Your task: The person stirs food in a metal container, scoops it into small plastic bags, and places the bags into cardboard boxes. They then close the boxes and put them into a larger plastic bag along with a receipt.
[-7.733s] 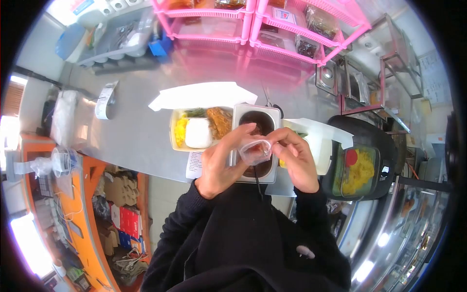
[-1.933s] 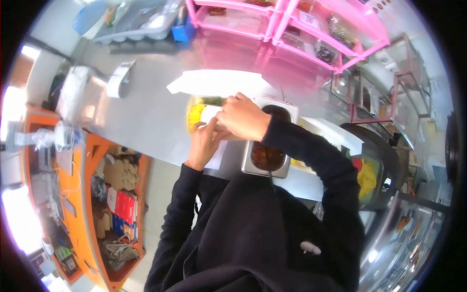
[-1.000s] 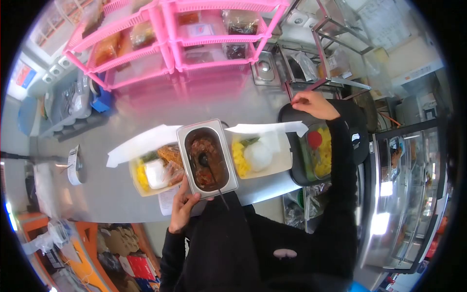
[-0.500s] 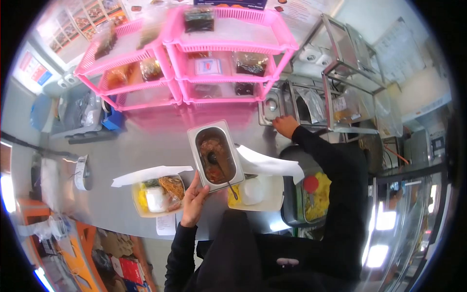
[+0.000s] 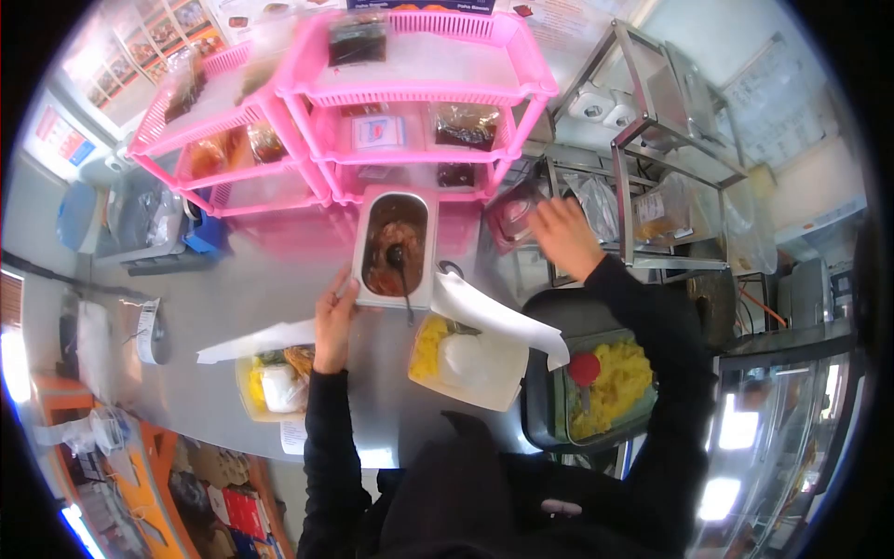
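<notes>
A deep steel food pan (image 5: 367,296) with reddish-brown food (image 5: 392,244) and a dark spoon (image 5: 401,265) in it is at the middle of the counter. My left hand (image 5: 333,321) grips its lower left corner, thumb and fingers at the edge. To the right, my right hand (image 5: 566,238) has its fingers on the near edge of a steel lid (image 5: 511,213), which is tilted and reflects pink; the fingertips are partly blurred. Below the pan, an open takeaway box (image 5: 494,377) holds yellow food and a white mound. Another filled box (image 5: 278,388) stands beside my left forearm.
Pink tiered racks (image 5: 424,91) with packets stand along the back. A steel rack (image 5: 622,177) is at the back right. A dark tray (image 5: 540,410) with yellow food (image 5: 615,377) and a red-topped utensil (image 5: 584,370) lies under my right arm.
The food pan has moved away from me, to the back of the counter, with my left hand on it. My right hand has taken hold of the lid, which is now tilted.
</notes>
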### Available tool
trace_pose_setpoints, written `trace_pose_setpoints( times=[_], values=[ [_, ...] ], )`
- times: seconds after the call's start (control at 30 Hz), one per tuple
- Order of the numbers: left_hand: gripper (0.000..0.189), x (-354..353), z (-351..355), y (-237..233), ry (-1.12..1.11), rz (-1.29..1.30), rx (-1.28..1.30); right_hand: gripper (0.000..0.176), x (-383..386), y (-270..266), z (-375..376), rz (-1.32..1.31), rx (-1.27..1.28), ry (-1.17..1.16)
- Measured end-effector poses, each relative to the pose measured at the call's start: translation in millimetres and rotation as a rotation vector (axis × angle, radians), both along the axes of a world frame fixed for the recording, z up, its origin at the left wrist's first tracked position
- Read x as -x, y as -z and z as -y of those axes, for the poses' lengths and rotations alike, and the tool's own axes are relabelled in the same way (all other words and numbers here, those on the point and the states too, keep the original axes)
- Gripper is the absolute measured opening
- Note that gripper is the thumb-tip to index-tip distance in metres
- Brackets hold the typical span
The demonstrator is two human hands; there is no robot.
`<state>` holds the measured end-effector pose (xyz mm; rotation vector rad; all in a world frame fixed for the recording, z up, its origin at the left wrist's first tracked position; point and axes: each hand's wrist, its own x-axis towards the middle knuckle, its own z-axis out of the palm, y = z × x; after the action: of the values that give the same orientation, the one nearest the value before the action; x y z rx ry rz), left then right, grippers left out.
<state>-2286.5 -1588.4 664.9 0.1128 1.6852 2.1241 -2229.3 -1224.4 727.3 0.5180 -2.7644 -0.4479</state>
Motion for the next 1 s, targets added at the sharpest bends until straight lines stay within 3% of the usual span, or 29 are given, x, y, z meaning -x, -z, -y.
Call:
trace_pose_setpoints(
  times=[0.1, 0.23, 0.3, 0.4, 0.43, 0.53, 0.63, 0.8, 0.93, 1.0],
  values=[
    [0.039, 13, -5, 13, -0.134, -0.133, 0.092, 0.010, 0, -19, -19, 0.071, 0.176, -0.006],
    [0.041, 14, -25, 20, -0.407, 0.004, -0.125, 0.011, 3, -4, -21, 0.018, 0.442, 0.070],
    [0.038, 24, -23, 18, -0.384, 0.014, -0.054, 0.008, 10, 7, -25, -0.069, 0.517, 0.192],
    [0.035, 49, -17, 22, -0.330, 0.062, 0.043, 0.007, 16, -19, -29, 0.105, 0.876, 0.363],
    [0.035, 54, -18, 18, -0.311, 0.071, 0.078, 0.007, 14, -30, -27, 0.023, 0.937, 0.304],
    [0.034, 72, -21, 15, -0.249, 0.075, 0.175, 0.008, 5, -55, -44, 0.130, 1.192, 0.359],
    [0.034, 95, -32, 15, -0.207, 0.040, 0.224, 0.012, -7, -87, -28, 0.283, 1.766, 0.405],
    [0.040, 119, -33, 21, -0.055, 0.059, 0.182, 0.017, 4, -65, 12, 0.386, 2.289, 0.291],
    [0.049, 88, -28, -6, -0.123, 0.185, 0.095, 0.015, 37, 0, 26, 0.587, 2.388, 0.330],
    [0.053, 78, -11, -1, -0.057, 0.161, 0.035, 0.018, 48, 15, 40, 0.573, 2.194, 0.346]
  ],
)
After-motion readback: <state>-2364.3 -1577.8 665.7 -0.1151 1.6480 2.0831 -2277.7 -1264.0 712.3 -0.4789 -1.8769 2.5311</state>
